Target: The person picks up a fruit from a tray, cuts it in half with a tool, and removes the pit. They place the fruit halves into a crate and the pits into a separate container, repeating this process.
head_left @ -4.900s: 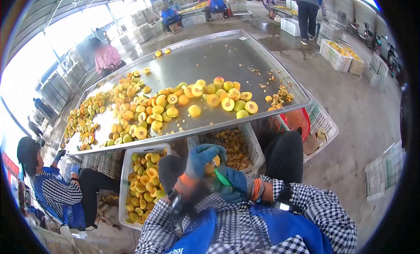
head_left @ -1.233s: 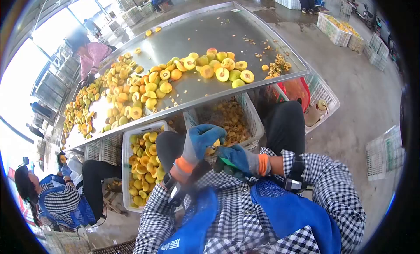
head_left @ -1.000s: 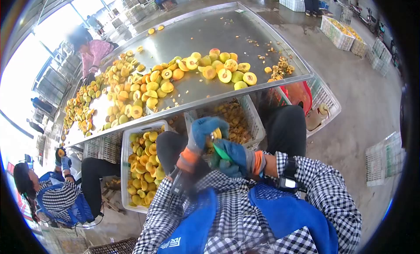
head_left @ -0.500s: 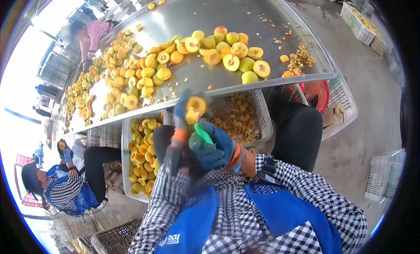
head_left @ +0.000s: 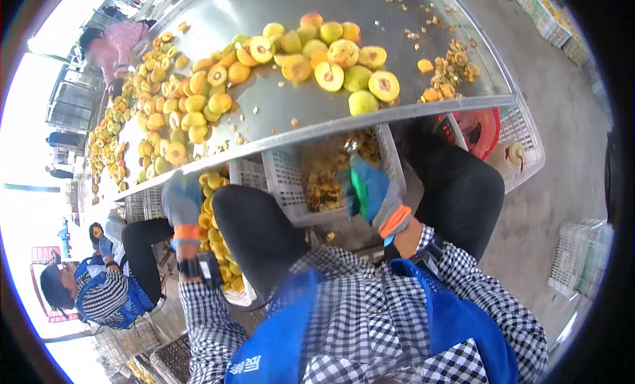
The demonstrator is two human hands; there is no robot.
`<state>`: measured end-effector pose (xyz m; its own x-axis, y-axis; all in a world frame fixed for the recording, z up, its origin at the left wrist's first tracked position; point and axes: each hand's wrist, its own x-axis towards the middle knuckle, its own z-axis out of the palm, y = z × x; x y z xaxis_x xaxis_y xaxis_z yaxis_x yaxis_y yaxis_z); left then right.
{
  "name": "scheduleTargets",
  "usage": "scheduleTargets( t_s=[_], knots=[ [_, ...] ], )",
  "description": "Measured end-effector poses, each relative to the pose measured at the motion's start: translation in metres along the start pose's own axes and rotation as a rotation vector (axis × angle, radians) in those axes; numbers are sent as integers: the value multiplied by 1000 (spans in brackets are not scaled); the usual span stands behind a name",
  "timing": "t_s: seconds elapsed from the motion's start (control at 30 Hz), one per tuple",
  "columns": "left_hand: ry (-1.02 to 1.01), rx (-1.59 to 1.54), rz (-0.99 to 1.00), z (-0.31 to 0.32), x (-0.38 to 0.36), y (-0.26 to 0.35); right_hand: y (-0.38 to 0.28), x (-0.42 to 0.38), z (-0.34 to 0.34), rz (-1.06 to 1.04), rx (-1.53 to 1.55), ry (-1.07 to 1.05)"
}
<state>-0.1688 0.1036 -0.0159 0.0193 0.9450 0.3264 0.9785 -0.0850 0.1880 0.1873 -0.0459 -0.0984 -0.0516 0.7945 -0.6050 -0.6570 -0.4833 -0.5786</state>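
Note:
My right hand, in a blue and grey glove with an orange cuff, is closed around a green-handled tool. Its shiny metal tip points up over a white crate of pit scraps and trimmings. On the left, my gloved left hand hangs by the table edge, just over a crate of yellow peach halves. Motion blurs its fingers, and I cannot see anything in them. Cut and whole peaches lie on the metal table in front of me.
Loose pits and scraps are heaped at the table's right end. Below that corner sits a red basin. More crates stand on the floor at right. One co-worker sits at left; another person is across the table.
My left hand has moved left and away from the right one, and the peach half it held no longer shows. My right hand has shifted right with the tool, whose tip now points up.

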Motion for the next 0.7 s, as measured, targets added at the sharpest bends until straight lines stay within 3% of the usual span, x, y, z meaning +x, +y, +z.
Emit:
scheduleTargets(
  t_s=[0.03,0.07,0.13,0.17,0.2,0.23,0.27,0.33,0.47,0.53,0.57,0.63,0.7],
  knots=[
    [14,-162,94,9,26,36,3,1,1,-23,-34,-48],
    [13,-324,190,19,53,72,0,-7,9,104,90,-95],
    [-33,-323,610,41,98,152,15,-16,21,118,120,-200],
    [-105,-282,693,49,114,188,15,-21,26,56,-13,-263],
    [-254,-259,657,61,130,220,13,-27,29,-3,-146,-319],
    [-409,-232,620,71,140,244,17,-29,30,79,-47,-328],
    [-417,-16,694,88,144,257,20,-31,30,161,52,-328],
    [-423,280,744,91,131,281,8,-35,32,106,-27,-297],
    [-550,289,785,57,104,250,8,-31,31,-47,-99,-213],
    [-465,41,523,39,92,216,1,-32,31,-109,-200,-170],
    [-411,-104,362,42,91,195,-4,-32,31,-240,-374,-116],
    [-680,-1086,-119,34,82,154,-9,-33,36,-496,-723,5],
    [-700,-1465,-166,24,52,142,-18,-45,48,-708,-803,1]
  ],
)
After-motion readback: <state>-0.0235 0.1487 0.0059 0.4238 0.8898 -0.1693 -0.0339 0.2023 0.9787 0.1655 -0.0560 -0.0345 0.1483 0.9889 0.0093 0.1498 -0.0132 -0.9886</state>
